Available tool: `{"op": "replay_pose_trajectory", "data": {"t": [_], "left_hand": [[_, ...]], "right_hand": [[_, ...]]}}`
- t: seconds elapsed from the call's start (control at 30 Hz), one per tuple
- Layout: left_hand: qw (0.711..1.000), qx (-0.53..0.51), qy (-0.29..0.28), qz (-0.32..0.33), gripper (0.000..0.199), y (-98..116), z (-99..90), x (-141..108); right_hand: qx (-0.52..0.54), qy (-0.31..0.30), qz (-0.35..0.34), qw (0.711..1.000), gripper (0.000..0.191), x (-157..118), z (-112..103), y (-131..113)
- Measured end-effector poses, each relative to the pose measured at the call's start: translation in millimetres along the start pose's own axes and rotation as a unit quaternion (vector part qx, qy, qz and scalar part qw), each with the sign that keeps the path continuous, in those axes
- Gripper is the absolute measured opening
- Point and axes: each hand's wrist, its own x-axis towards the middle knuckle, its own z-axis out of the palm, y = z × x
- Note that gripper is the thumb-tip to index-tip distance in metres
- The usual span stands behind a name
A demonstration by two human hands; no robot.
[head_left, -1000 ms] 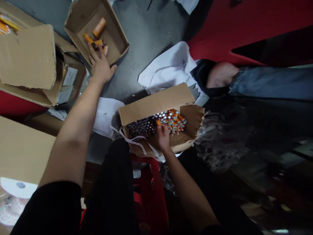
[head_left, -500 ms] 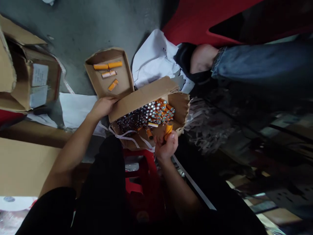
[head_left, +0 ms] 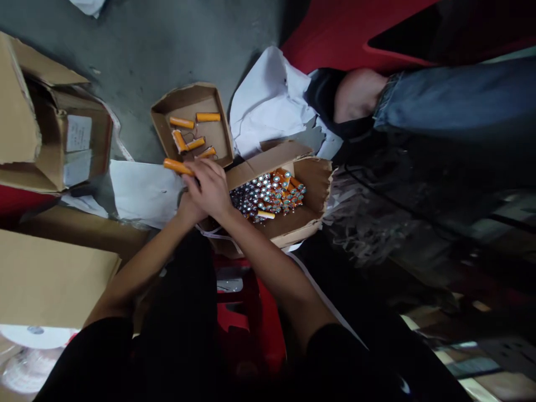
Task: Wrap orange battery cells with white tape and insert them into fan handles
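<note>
My right hand (head_left: 211,187) has crossed over my left hand at the left end of an open cardboard box (head_left: 307,223). Its fingers close on one end of an orange cylindrical battery (head_left: 178,166), which points left. Beneath it, my left hand (head_left: 189,209) is mostly covered, fingers hidden, close to the box's left end. Inside the box stand many batteries (head_left: 268,192) with shiny ends up, and one pale-sided battery (head_left: 266,214) lies across them. Just beyond my hands, a shallow cardboard tray (head_left: 220,139) holds several loose orange batteries (head_left: 181,121), some with thin wires.
White paper (head_left: 268,106) lies beside the tray, near another person's shoe and leg (head_left: 360,95). Another sheet (head_left: 144,190) is left of my hands. Open cartons (head_left: 46,134) stand at the left. A red stool (head_left: 268,324) shows below the box; shredded strips (head_left: 360,218) lie right.
My right hand has moved left from the box's near right side, across to my left hand. More orange batteries lie in the tray, and those there have shifted.
</note>
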Motion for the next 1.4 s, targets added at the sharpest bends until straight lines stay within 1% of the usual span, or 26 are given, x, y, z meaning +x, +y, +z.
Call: {"op": "replay_pose_trajectory", "data": {"t": [0.03, 0.07, 0.17, 0.23, 0.27, 0.3, 0.37, 0.43, 0.5, 0.57, 0.63, 0.7, 0.77, 0.8, 0.83, 0.87, 0.9, 0.97, 1.0, 1.03, 1.07, 1.1, 1.2, 1.23, 1.3, 1.4], "left_hand": [[0.998, 0.052, -0.028, -0.009, 0.058, 4, -2.2, 4], [0.994, 0.091, -0.053, -0.012, 0.056, 9, -4.6, 7], [0.976, 0.177, -0.122, 0.015, 0.054, 20, -10.2, 14], [0.97, 0.194, -0.148, 0.014, 0.055, 24, -12.8, 17], [0.968, 0.197, -0.158, 0.012, 0.056, 25, -13.9, 18], [0.966, 0.197, -0.165, 0.01, 0.057, 26, -14.9, 18], [0.966, 0.197, -0.169, 0.006, 0.058, 25, -16.3, 20], [0.967, 0.195, -0.162, 0.0, 0.059, 24, -16.6, 20], [0.97, 0.192, -0.151, -0.005, 0.06, 22, -15.7, 21], [0.972, 0.189, -0.142, -0.005, 0.06, 20, -14.3, 22], [0.972, 0.187, -0.141, -0.003, 0.06, 17, -13.6, 23], [0.973, 0.182, -0.143, -0.006, 0.059, 14, -14.1, 23], [0.98, 0.166, -0.112, 0.008, 0.06, 13, -14.1, 18], [0.984, 0.152, -0.081, 0.032, 0.059, 15, -13.0, 13], [0.987, 0.135, -0.05, 0.07, 0.058, 19, -10.5, 7], [0.986, 0.114, -0.029, 0.12, 0.055, 26, -6.3, 2], [0.98, 0.093, -0.027, 0.175, 0.051, 34, -0.2, -4], [0.958, 0.055, -0.074, 0.271, 0.046, 57, 17.1, -8], [0.948, 0.042, -0.103, 0.299, 0.045, 69, 27.6, -5], [0.942, 0.036, -0.121, 0.31, 0.046, 81, 38.6, 1], [0.944, 0.036, -0.125, 0.303, 0.048, 91, 49.4, 10], [0.952, 0.042, -0.116, 0.281, 0.052, 99, 59.3, 21], [0.975, 0.081, -0.079, 0.193, 0.066, 111, 80.1, 56], [0.977, 0.092, -0.075, 0.175, 0.068, 113, 83.8, 65], [0.978, 0.109, -0.076, 0.16, 0.07, 117, 88.4, 76], [0.979, 0.13, -0.071, 0.138, 0.072, 128, 92.4, 83]], "right_hand": [[-0.037, 0.011, 0.018, 0.999, 0.026, -7, -5, 13], [-0.066, 0.028, 0.03, 0.997, 0.027, -20, -14, 24], [-0.138, 0.101, 0.069, 0.983, 0.029, -73, -61, 57], [-0.192, 0.135, 0.132, 0.963, 0.034, -100, -93, 83], [-0.224, 0.134, 0.175, 0.949, 0.038, -106, -105, 97], [-0.257, 0.12, 0.216, 0.934, 0.044, -107, -113, 112], [-0.313, 0.071, 0.27, 0.908, 0.063, -97, -118, 139], [-0.345, 0.031, 0.27, 0.899, 0.076, -79, -113, 160], [-0.351, -0.001, 0.243, 0.904, 0.079, -64, -110, 172], [-0.349, -0.037, 0.233, 0.907, 0.076, -56, -113, 178], [-0.35, -0.066, 0.244, 0.902, 0.07, -53, -125, 183], [-0.351, -0.073, 0.258, 0.897, 0.063, -51, -140, 189], [-0.35, -0.061, 0.277, 0.893, 0.056, -48, -151, 194], [-0.351, -0.054, 0.287, 0.89, 0.053, -45, -154, 196], [-0.351, -0.049, 0.295, 0.887, 0.051, -43, -156, 197], [-0.35, -0.046, 0.301, 0.886, 0.05, -42, -157, 198], [-0.347, -0.045, 0.303, 0.887, 0.05, -40, -156, 198], [-0.333, -0.047, 0.293, 0.895, 0.057, -40, -150, 197], [-0.327, -0.046, 0.285, 0.9, 0.065, -40, -146, 195], [-0.322, -0.041, 0.279, 0.904, 0.072, -41, -141, 193], [-0.321, -0.031, 0.278, 0.905, 0.076, -41, -135, 191], [-0.322, -0.018, 0.284, 0.903, 0.077, -41, -129, 189], [-0.32, 0.018, 0.325, 0.89, 0.066, -38, -121, 187], [-0.315, 0.015, 0.332, 0.889, 0.064, -36, -122, 188], [-0.3, -0.012, 0.325, 0.897, 0.061, -32, -131, 193], [-0.283, -0.051, 0.282, 0.915, 0.061, -33, -147, 204]]}}
